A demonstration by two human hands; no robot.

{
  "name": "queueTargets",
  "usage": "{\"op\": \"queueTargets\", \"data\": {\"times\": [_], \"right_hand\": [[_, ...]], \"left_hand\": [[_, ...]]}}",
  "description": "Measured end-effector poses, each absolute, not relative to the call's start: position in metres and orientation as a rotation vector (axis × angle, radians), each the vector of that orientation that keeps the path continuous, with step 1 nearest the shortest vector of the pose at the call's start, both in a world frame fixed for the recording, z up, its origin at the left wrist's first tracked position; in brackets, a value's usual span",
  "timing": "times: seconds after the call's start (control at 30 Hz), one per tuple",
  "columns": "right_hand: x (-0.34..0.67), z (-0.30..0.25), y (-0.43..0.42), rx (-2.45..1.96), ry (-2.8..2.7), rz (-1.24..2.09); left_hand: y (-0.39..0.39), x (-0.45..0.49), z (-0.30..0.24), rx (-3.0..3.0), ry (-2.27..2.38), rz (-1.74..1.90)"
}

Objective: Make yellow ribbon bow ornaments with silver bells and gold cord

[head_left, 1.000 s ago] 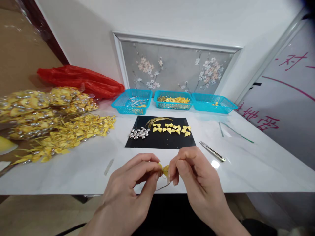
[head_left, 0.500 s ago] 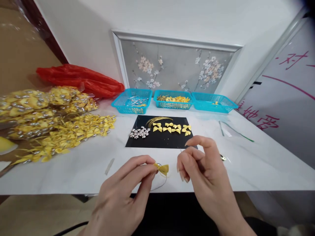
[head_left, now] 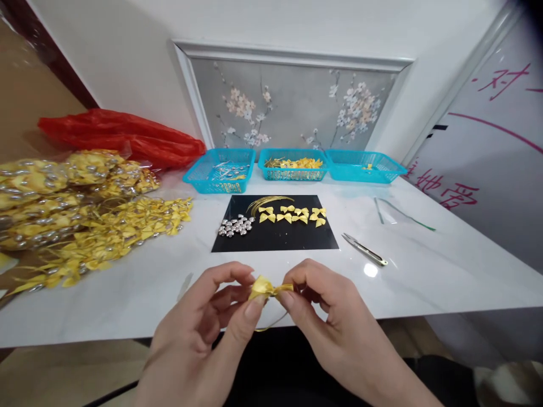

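Between my two hands, above the table's front edge, is a yellow ribbon bow (head_left: 262, 287) with a thin cord (head_left: 274, 324) hanging below it. My left hand (head_left: 212, 322) pinches the bow's left loop between thumb and fingers. The right loop is gripped by the thumb and forefinger of my right hand (head_left: 328, 308). Beyond my hands lies a black mat (head_left: 275, 240). Silver beads (head_left: 236, 225) are heaped on its left, several yellow bows (head_left: 292, 215) sit in rows on its right, and gold cords (head_left: 269, 202) lie along its back.
Thread snips (head_left: 363, 249) lie right of the mat. Three blue baskets (head_left: 220, 183) line the wall below a framed flower picture (head_left: 292, 107). Bagged and loose yellow bows with beads (head_left: 123, 232) cover the left side, before a red plastic bag (head_left: 123, 135). A green strip (head_left: 407, 217) lies at right.
My right hand has come in from the right and taken hold of the bow's right loop. The bow has turned to face me. The snips, mostly covered before, now show fully.
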State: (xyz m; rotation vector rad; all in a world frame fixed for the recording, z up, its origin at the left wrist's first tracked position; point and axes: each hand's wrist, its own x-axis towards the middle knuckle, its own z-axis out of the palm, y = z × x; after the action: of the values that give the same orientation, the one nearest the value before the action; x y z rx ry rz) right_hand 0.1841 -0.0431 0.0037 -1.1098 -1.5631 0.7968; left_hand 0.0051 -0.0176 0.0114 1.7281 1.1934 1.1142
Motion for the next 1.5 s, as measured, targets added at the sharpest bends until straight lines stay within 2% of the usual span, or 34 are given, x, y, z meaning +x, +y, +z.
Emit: {"op": "queueTargets", "data": {"times": [0.23,0.43,0.5,0.6,0.73,1.03,1.5], "right_hand": [[0.182,0.004,-0.044,-1.152,-1.562,0.824],[0.179,0.0,-0.04,-1.18,-1.351,1.223],[0.181,-0.002,-0.041,-1.21,-1.369,1.164],[0.187,0.001,-0.044,-1.202,-1.458,0.901],[0.188,0.012,-0.049,-1.001,-1.49,0.71],[0.18,0.004,-0.042,-0.65,-1.14,1.026],[0.183,-0.001,-0.025,-0.613,-0.906,1.078]], "left_hand": [[-0.009,0.014,0.017,1.461,1.086,0.911],[-0.009,0.009,0.01,1.313,1.042,0.848],[-0.009,0.007,0.01,1.337,1.063,0.845],[-0.008,0.007,0.011,1.393,1.121,0.882],[-0.006,0.013,0.014,1.492,1.188,0.914],[-0.008,0.025,0.013,1.7,1.323,1.044],[-0.019,0.011,0.006,1.786,1.12,1.119]]}}
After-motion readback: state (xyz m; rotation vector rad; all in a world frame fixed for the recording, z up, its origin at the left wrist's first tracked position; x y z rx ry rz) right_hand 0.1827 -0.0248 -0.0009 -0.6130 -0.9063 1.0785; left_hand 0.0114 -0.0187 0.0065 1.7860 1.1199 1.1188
